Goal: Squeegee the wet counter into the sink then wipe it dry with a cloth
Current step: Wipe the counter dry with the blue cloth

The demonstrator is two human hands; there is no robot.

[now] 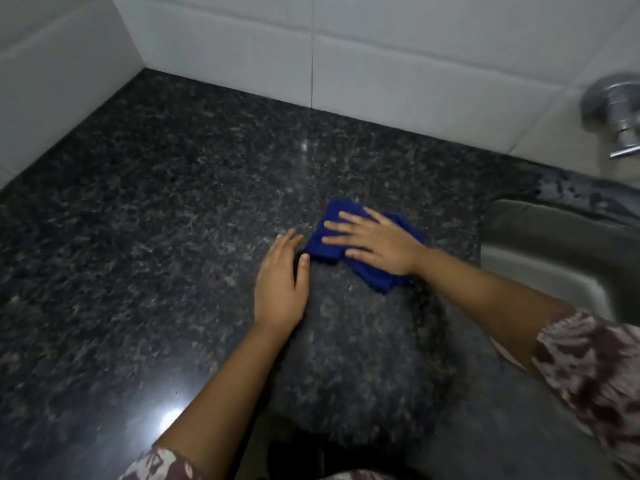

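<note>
A crumpled blue cloth [329, 239] lies on the dark speckled granite counter [156, 220], a little left of the sink [554, 258]. My right hand [375, 242] presses flat on the cloth with straight, spread fingers. Just left of the cloth, my left hand [282, 284] rests flat on the counter, its thumb tip close to the cloth's edge. No squeegee is in view.
White tiled walls [398, 53] close off the counter at the back and on the left. A chrome tap [616, 112] is mounted on the wall at the right, above the sink. The counter's front edge runs along the bottom of the view.
</note>
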